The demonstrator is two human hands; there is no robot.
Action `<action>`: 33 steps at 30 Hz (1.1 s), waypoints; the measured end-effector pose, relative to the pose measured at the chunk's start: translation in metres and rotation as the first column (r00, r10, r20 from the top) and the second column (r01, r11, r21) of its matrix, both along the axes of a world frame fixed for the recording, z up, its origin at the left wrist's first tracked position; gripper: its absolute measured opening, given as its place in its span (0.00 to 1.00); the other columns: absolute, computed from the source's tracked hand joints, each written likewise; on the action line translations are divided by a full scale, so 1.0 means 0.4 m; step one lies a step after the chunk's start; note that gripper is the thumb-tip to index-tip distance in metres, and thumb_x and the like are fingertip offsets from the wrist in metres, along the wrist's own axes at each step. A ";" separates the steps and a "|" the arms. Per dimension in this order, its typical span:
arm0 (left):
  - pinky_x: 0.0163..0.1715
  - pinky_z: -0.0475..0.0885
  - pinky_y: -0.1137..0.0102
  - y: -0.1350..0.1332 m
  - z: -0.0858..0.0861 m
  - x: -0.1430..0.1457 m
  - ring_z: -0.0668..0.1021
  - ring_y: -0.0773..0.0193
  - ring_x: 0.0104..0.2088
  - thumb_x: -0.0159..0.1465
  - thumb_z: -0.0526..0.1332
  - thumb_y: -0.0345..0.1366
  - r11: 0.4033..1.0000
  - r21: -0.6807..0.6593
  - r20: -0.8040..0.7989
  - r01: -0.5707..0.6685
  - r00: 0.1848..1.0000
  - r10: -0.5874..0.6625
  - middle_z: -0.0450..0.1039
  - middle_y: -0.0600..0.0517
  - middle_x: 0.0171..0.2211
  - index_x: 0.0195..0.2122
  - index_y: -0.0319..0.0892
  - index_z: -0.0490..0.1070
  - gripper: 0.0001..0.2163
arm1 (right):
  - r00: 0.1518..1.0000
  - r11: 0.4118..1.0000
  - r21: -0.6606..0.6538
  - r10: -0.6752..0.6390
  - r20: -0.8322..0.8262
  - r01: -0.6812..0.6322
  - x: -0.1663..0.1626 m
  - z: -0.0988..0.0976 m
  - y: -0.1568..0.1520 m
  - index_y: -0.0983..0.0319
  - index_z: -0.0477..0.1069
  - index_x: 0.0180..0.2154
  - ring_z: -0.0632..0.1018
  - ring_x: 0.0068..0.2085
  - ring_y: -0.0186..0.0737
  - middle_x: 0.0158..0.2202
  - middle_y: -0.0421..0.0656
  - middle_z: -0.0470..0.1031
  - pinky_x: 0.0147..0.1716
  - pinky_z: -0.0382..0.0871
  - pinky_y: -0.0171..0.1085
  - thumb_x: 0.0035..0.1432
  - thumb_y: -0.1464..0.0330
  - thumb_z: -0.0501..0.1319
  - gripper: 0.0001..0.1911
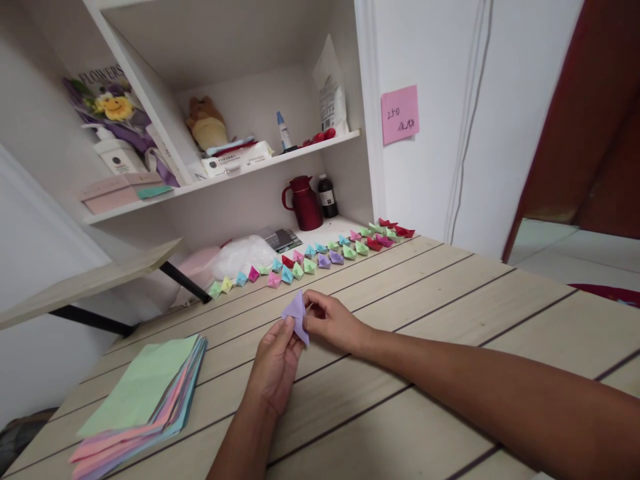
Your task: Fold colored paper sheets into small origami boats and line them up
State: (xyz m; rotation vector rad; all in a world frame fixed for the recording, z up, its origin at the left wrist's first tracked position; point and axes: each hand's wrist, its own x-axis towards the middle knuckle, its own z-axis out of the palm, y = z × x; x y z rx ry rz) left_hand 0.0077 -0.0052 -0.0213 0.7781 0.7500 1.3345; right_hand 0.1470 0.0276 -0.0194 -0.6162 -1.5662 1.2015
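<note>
Both hands, left hand (pixel 274 363) and right hand (pixel 333 323), pinch one folded purple paper (pixel 297 315) between closed fingertips; paper stack (pixel 145 393) lies left of them.

Two bare forearms and hands, no sleeves, gloves, rings, watch or bracelets visible. The left hand (pixel 275 363) enters from 6 o'clock on a slim forearm. The right hand (pixel 333 323) comes from 4 o'clock on a longer visible forearm. Fingernails are short and unpainted.
</note>
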 end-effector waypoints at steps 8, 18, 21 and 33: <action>0.48 0.72 0.66 -0.003 -0.006 0.002 0.80 0.60 0.41 0.54 0.70 0.30 0.999 0.031 -0.109 -0.042 0.993 0.045 0.80 0.44 0.39 0.42 0.36 0.77 0.14 | 0.999 0.999 0.012 -0.034 0.014 0.034 0.002 -0.013 0.014 0.62 0.67 0.31 0.66 0.27 0.30 0.26 0.34 0.66 0.27 0.60 0.29 0.45 0.76 0.59 0.07; 0.46 0.72 0.64 0.005 -0.012 -0.007 0.79 0.61 0.41 0.62 0.62 0.48 0.998 0.056 -0.120 -0.039 0.992 0.045 0.78 0.43 0.42 0.50 0.40 0.70 0.20 | 0.996 0.989 -0.132 -0.072 -0.055 0.064 -0.009 -0.035 0.036 0.62 0.67 0.33 0.68 0.25 0.31 0.27 0.35 0.68 0.24 0.62 0.30 0.43 0.75 0.57 0.11; 0.47 0.72 0.62 0.002 -0.010 -0.005 0.79 0.61 0.42 0.61 0.61 0.50 0.997 0.058 -0.122 -0.055 0.991 0.061 0.77 0.45 0.45 0.55 0.43 0.66 0.24 | 0.994 0.994 -0.042 -0.104 0.028 0.105 -0.006 -0.042 0.036 0.62 0.66 0.29 0.65 0.24 0.30 0.23 0.33 0.64 0.23 0.58 0.28 0.42 0.76 0.56 0.08; 0.50 0.72 0.66 0.006 -0.007 -0.013 0.79 0.60 0.45 0.58 0.67 0.34 0.999 0.020 -0.111 -0.034 0.993 0.036 0.79 0.44 0.39 0.38 0.37 0.74 0.08 | 1.000 0.999 -0.024 0.024 0.013 -0.024 -0.008 -0.025 0.014 0.63 0.67 0.30 0.66 0.26 0.29 0.25 0.34 0.67 0.27 0.60 0.29 0.46 0.75 0.59 0.06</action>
